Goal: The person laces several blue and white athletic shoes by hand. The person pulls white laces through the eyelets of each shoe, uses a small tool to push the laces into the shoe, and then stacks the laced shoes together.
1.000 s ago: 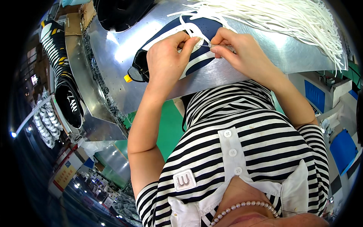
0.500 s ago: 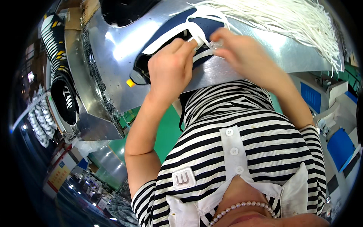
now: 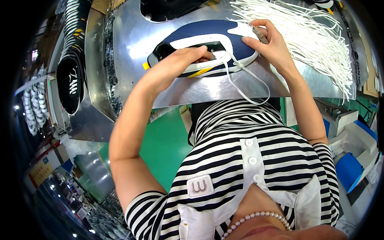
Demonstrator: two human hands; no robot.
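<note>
A navy and white shoe upper (image 3: 200,38) with a yellow trim lies on its side on the shiny metal table (image 3: 132,44). My left hand (image 3: 178,66) presses down on its middle, fingers at the lacing area. My right hand (image 3: 266,40) rests on the toe end and pinches the tip of a white lace (image 3: 248,86), which loops from the shoe down over the table's near edge.
A heap of loose white laces (image 3: 316,36) covers the table's right side. Another dark shoe (image 3: 168,8) lies at the back. Rows of black and white shoes (image 3: 72,68) stand on a rack at the left. Green floor shows below the table.
The shoe now lies flatter on the table. My left hand has slid onto its middle, and my right hand has moved out to the toe, drawing a loop of lace free.
</note>
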